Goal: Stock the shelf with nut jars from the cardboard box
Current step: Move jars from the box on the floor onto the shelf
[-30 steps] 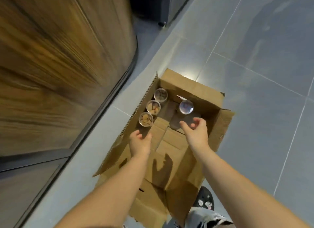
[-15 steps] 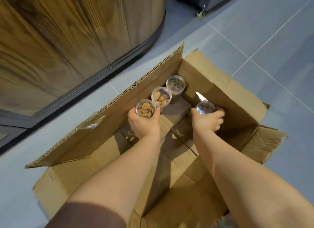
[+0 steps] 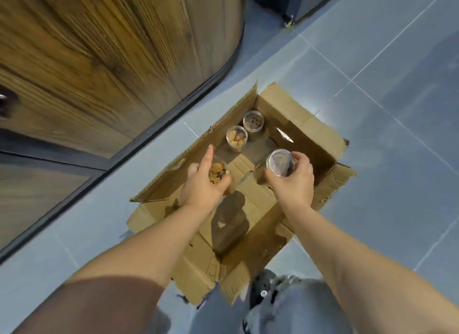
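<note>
Step in hand, as I judge it: lift 2 jars out of the open brown cardboard box (image 3: 308,125) on the grey tile floor. Keep both upright, clear the flaps, then swing toward the wood-panel cabinet (image 3: 99,60).

Left hand (image 3: 206,184): grip wrapped round a clear plastic jar of tan nuts (image 3: 218,175), index finger sticking out. Right hand (image 3: 293,182): grip clenched on a clear jar w/ dark contents (image 3: 280,162), held above the box bottom.

Two more clear jars (image 3: 237,138) stand inside by the left wall.
</note>
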`<state>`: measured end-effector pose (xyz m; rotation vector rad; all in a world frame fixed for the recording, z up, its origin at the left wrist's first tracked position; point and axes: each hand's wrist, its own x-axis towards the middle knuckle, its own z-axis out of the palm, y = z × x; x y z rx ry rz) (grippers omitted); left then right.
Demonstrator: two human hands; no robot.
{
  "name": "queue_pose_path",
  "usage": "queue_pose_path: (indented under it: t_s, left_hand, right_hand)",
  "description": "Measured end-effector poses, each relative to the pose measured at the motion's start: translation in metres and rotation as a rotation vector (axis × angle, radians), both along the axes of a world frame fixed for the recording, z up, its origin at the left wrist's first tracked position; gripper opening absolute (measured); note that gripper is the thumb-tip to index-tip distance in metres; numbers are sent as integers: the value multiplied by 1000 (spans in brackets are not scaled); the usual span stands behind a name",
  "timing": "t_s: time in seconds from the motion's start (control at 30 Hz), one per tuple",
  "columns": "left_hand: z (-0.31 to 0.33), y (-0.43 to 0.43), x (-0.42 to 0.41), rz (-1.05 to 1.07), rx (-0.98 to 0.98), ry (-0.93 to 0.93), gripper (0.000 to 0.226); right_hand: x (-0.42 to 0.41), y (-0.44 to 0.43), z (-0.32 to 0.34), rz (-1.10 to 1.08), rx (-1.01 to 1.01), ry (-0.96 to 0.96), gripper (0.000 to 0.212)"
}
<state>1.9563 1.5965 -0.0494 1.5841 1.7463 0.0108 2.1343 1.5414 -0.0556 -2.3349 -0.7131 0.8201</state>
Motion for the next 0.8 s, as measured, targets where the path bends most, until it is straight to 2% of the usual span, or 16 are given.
queue_pose_path:
  t_s: [0.1, 0.27, 0.5, 0.63, 0.8]
  left_hand:
    - [107, -11, -18, -275, 2, 153, 64]
    - [292, -43, -59, -349, 71, 263, 52]
    - [496, -77, -145, -228, 188, 254, 60]
    - [578, -105, -230, -194, 293, 313, 61]
    - [658, -147, -345, 1, 482, 340, 60]
  right_hand:
    - [-17, -17, 101, 85, 52, 55, 68]
    - [-44, -39, 270, 336, 105, 87, 66]
    - [-118, -40, 451, 709, 237, -26, 60]
    - [-181, -43, 524, 863, 328, -98, 64]
    - [-282, -56, 597, 986, 474, -157, 57]
